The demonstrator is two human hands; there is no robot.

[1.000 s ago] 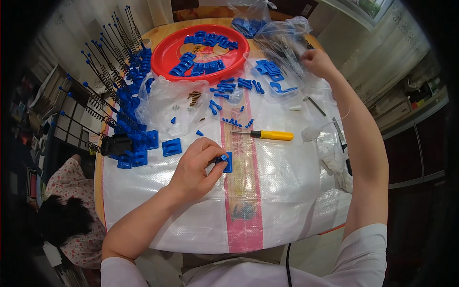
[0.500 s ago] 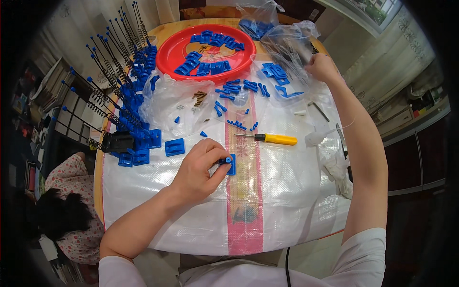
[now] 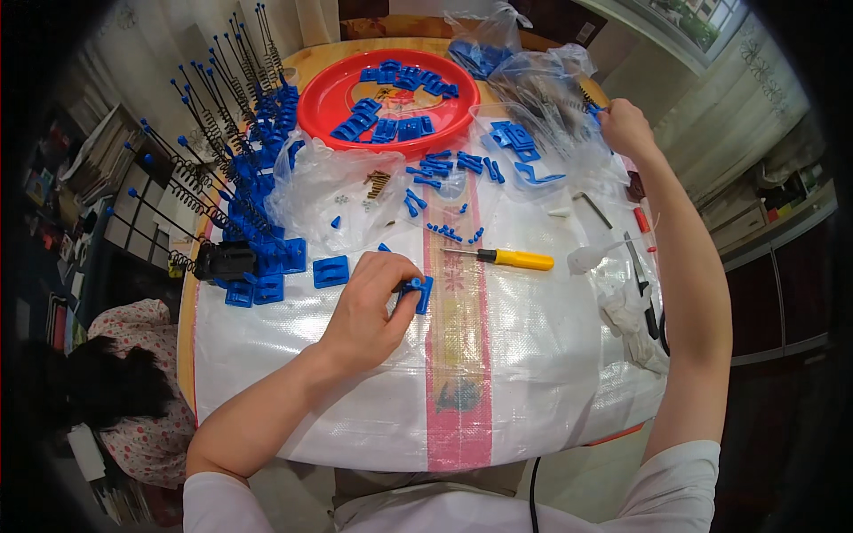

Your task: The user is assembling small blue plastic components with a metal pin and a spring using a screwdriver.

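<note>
My left hand [image 3: 369, 306] is closed, its thumb and fingers pinching a small blue plastic base with a round upright peg [image 3: 426, 296] over the white woven sheet. Close by lie a square blue base [image 3: 330, 272] and a small blue cone [image 3: 384, 248]. My right hand [image 3: 627, 129] reaches to the far right, beside a clear plastic bag of dark thin parts [image 3: 551, 89]. Its fingers are bent together; a bit of blue and a dark coil show by the fingertips, but what they grip is mostly hidden.
A red tray [image 3: 311, 115] with blue parts stands at the back. Upright springs with blue tips [image 3: 209, 133] crowd the left edge. A yellow-handled screwdriver [image 3: 522, 259], brass screws [image 3: 378, 184], a hex key [image 3: 593, 209] and scissors [image 3: 641, 275] lie about. Someone in patterned clothing [image 3: 133, 355] is at left.
My right hand has shifted a little rightward, away from the bag's middle. The blue base in my left hand has tilted slightly. The whole view has shifted a little.
</note>
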